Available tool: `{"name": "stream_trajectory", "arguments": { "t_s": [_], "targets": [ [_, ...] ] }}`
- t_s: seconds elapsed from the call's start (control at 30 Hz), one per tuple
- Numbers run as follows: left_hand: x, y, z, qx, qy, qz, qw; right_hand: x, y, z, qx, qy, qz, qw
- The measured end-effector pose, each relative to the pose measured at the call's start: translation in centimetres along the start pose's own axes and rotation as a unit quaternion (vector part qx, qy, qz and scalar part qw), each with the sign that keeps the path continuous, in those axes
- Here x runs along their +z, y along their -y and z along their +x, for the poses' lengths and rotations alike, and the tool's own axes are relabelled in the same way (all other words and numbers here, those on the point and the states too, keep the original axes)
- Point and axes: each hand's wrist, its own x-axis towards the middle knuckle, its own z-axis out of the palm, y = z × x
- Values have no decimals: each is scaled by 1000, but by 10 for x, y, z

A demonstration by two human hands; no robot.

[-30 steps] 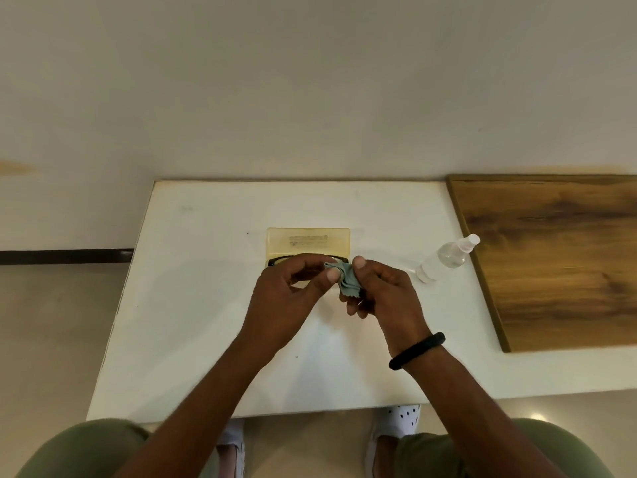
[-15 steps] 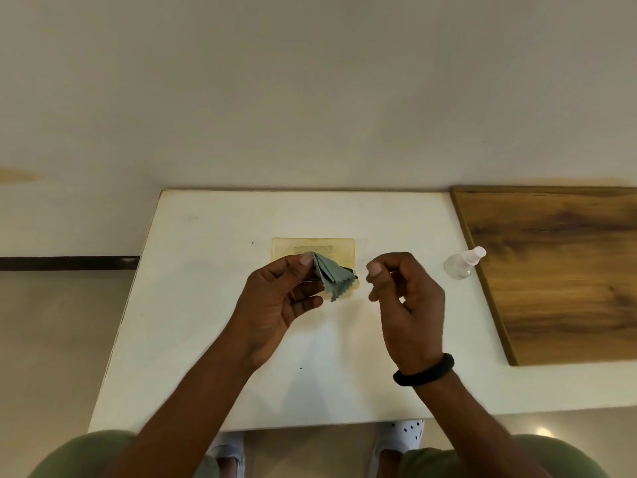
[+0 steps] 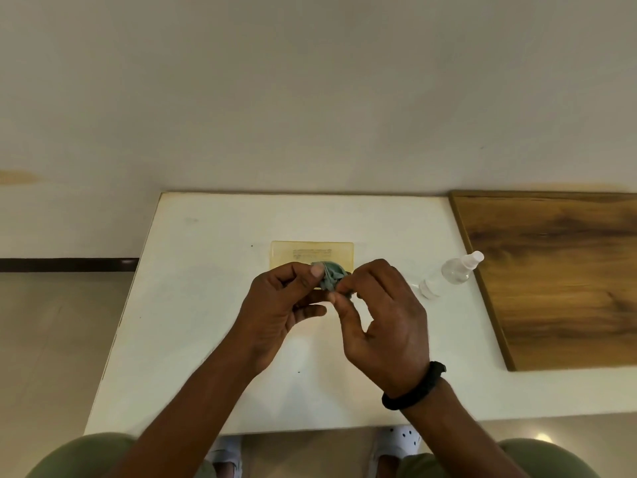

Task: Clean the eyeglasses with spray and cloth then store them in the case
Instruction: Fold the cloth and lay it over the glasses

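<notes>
Both hands are close together, just in front of the case (image 3: 312, 251). The left hand (image 3: 279, 312) and the right hand (image 3: 382, 326) each pinch the bunched cloth (image 3: 331, 279), maybe to fold it small. The spray bottle (image 3: 448, 274) lies on the surface (image 3: 193, 305), right of the case. The eyeglasses are hidden behind the hands, so I cannot tell where they are.

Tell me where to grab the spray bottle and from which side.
Take the spray bottle by its clear body, mid-length, from above, fingers across its long axis. It lies on its side on the white table, nozzle pointing at the wooden board, so the round body is probably the easiest free part.
</notes>
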Motion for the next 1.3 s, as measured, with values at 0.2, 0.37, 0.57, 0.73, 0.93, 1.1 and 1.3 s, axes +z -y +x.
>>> {"name": "stream_trajectory", "arguments": {
  "t_s": [0.2,0.37,0.57,0.73,0.93,1.1,1.3],
  "targets": [
    [-1,-7,-2,23,-16,37,999,-15,10,5,152,37,315,936],
    [2,-9,-6,42,12,49,998,-29,15,5,229,80,491,837],
    [11,-8,-16,59,52,67,995,-43,14,4,264,89,527,803],
    [17,-11,-23,55,60,90,993,-45,10,3,290,60,461,836],
    [23,-15,-36,82,92,239,963,-50,7,3,115,88,238,960],
    [23,-16,-43,112,108,290,944,-62,7,5,49,68,198,977],
    [21,-14,-49,160,39,285,944,-68,10,4,57,58,237,968]
  ]
}}
